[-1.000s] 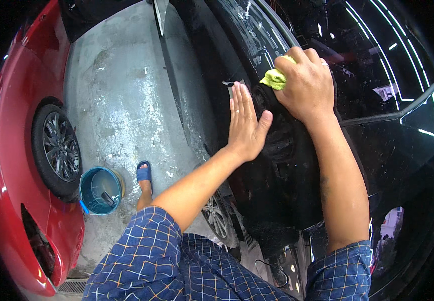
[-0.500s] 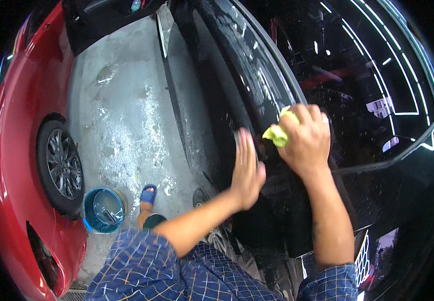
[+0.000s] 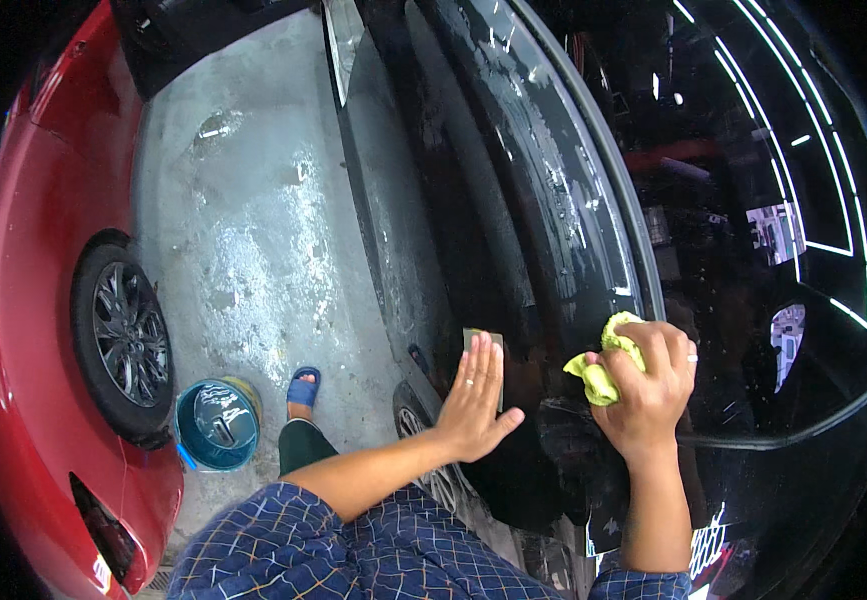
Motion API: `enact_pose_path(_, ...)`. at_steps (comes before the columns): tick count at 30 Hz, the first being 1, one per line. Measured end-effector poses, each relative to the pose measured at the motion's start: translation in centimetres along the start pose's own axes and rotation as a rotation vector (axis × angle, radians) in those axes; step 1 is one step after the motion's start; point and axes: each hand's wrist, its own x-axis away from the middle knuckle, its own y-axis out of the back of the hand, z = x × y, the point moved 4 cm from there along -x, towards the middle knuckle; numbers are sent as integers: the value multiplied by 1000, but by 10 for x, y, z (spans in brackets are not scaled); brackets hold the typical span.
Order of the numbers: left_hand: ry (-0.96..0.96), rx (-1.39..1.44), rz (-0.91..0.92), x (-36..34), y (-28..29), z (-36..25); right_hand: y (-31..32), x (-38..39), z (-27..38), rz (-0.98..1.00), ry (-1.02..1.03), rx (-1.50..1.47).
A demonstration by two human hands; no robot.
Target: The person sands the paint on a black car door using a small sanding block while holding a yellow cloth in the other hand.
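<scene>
My left hand (image 3: 478, 400) lies flat with fingers stretched on a thin greyish square piece (image 3: 470, 338), pressed against the glossy black side panel (image 3: 453, 230) of a car. To its right, my right hand (image 3: 646, 390) is closed on a crumpled yellow-green cloth (image 3: 590, 375), resting at the lower end of the dark trim strip along the window edge (image 3: 633, 260). White streaks and wet-looking patches show on the dark surface above both hands. The underside of each hand is hidden.
A red car (image 3: 28, 340) stands at the left, its dark wheel (image 3: 123, 340) toward me. A blue bucket (image 3: 193, 425) with liquid sits on the wet grey floor (image 3: 233, 200) beside that wheel. My foot in a blue slipper (image 3: 303, 388) shows near the bucket.
Both hands have moved down in the view along the black car, relative to the streaked panel and trim. My right hand still grips the cloth; my left stays flat.
</scene>
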Motion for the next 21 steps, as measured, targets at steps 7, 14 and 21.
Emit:
enact_pose_path(7, 236, 26, -537, -247, 191, 165, -20, -9, -1, -48, 33, -48)
enact_pose_path(14, 10, 104, -84, -5, -7, 43, -23, 12, -11, 13, -40, -25)
enact_pose_path(21, 157, 197, -515, -243, 161, 203, -22, 0, -7, -41, 49, -23)
